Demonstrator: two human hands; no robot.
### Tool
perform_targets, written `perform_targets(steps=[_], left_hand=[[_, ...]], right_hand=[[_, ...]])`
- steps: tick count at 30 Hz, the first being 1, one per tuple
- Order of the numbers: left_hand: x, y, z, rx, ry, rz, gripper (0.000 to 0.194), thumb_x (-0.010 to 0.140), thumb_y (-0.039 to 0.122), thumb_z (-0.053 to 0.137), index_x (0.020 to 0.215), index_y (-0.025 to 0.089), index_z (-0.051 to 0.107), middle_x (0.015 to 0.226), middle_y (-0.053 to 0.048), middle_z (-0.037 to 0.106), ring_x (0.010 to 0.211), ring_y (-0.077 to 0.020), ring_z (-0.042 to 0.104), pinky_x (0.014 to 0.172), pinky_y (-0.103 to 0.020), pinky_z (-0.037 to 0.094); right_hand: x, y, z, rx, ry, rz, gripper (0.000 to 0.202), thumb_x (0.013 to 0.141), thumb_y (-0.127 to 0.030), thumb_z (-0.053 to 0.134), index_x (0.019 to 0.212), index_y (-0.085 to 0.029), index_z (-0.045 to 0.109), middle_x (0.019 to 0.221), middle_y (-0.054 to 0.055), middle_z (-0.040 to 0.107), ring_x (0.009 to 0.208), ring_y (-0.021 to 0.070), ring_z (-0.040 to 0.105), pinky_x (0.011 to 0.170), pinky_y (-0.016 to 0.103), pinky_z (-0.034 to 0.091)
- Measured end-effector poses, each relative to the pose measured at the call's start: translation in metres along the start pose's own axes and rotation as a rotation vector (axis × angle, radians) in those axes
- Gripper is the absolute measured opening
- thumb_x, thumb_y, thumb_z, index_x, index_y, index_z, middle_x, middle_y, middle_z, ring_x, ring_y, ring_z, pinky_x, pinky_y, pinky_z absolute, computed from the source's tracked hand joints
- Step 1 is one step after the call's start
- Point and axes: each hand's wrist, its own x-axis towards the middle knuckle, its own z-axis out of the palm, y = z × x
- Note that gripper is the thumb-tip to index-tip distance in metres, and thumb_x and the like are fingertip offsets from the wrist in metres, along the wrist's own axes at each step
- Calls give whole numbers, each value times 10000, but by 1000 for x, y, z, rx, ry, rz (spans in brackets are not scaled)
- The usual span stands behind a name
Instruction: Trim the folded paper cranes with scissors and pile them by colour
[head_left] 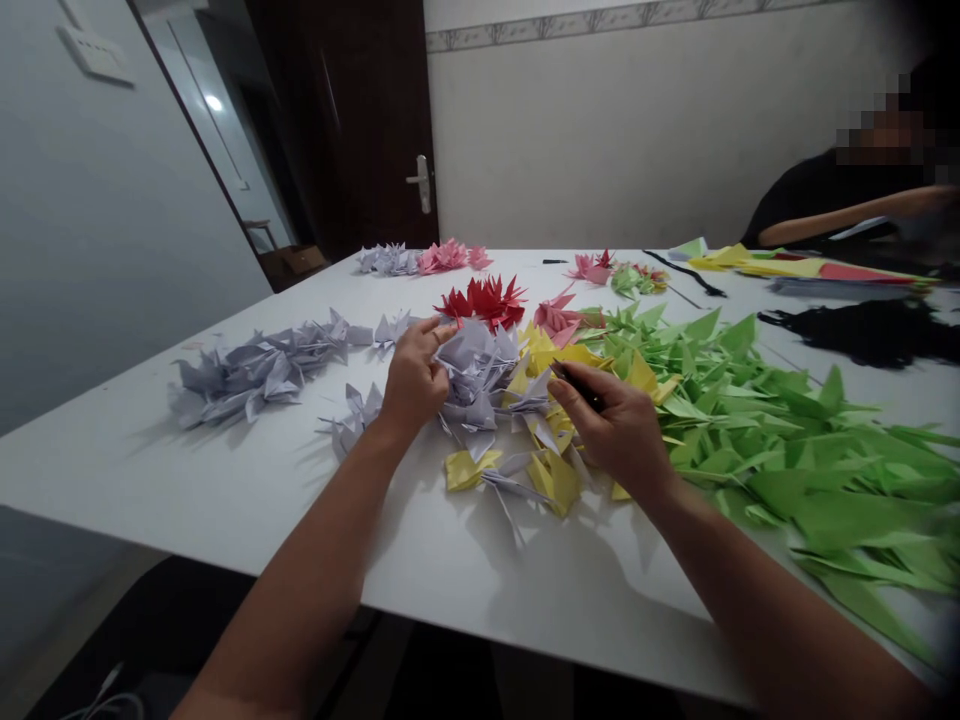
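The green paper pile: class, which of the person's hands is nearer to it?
Right. The right hand is beside the left edge of the green paper pile; the left hand is farther left, at the white paper pieces.

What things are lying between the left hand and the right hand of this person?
In the head view, a heap of pale lilac folded papers lies between the left hand and the right hand, with yellow folded papers beside it.

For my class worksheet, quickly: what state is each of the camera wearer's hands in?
Left hand: partly curled at the lilac paper; whether it grips any cannot be told.
Right hand: closed, holding a dark object.
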Motion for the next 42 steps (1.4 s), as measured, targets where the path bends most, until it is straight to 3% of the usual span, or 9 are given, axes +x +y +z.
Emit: perform_targets(steps=[8,14,17,21,28,31,34,38,42], left_hand=[[9,-23,-47,260,298,-203,363,754,57,467,1073,134,624,1186,-137,566,1170,-242,509,981,-383,443],[-17,-72,-117,694,154,-661,428,687,196,643,1111,142,625,1364,-230,398,1268,-501,296,956,-706,278],[-33,-96,-140,793,19,-835,476,655,212,665,1127,167,626,1318,-241,448,1221,-497,366,918,-679,341],[-46,-118,-149,831,-136,-768,441,674,95,563,1107,120,638,1088,-206,611,1103,-375,530,966,-507,400],[-45,-117,-148,782,-56,-673,430,679,42,499,1084,101,632,963,-130,657,974,-306,589,885,-416,447],[-31,-93,-141,631,154,-589,436,700,103,540,1129,151,596,871,-51,633,851,-227,593,831,-361,466],[-10,-50,-111,83,338,-542,555,644,154,618,1192,194,539,768,10,561,616,-118,532,622,-255,472],[11,13,-42,-720,54,-595,596,612,168,638,1193,225,518,734,32,545,595,-97,554,508,-191,433],[10,44,22,-845,-28,-405,351,635,165,667,982,177,618,756,23,579,548,-58,507,498,-178,428]], right_hand=[[-4,5,2,-108,23,-144,263,828,-369,612,1026,-220,701,961,76,735,845,254,689,767,415,542],[-5,0,1,-152,26,-222,254,845,-357,590,1017,-201,692,935,93,732,812,253,690,736,401,546],[-6,-2,2,-150,19,-254,243,847,-350,588,1006,-195,687,911,89,729,804,242,688,729,379,546],[-6,-1,3,-157,7,-268,238,847,-343,588,1009,-196,682,916,88,726,809,238,685,730,371,543],[-4,3,3,-169,4,-279,246,846,-337,585,1001,-173,684,905,98,728,796,236,685,717,367,542],[-4,3,4,-178,-2,-286,245,848,-335,578,989,-165,684,903,101,728,800,234,685,720,365,543],[-6,1,4,-168,-6,-282,241,846,-330,577,993,-169,682,916,99,728,818,233,684,740,369,542],[-7,-8,3,-99,6,-246,245,840,-320,588,1021,-177,671,944,95,726,835,222,685,755,353,545],[-4,-13,-1,-62,57,-209,255,842,-293,578,1056,-176,654,968,92,719,850,212,682,762,341,547]])
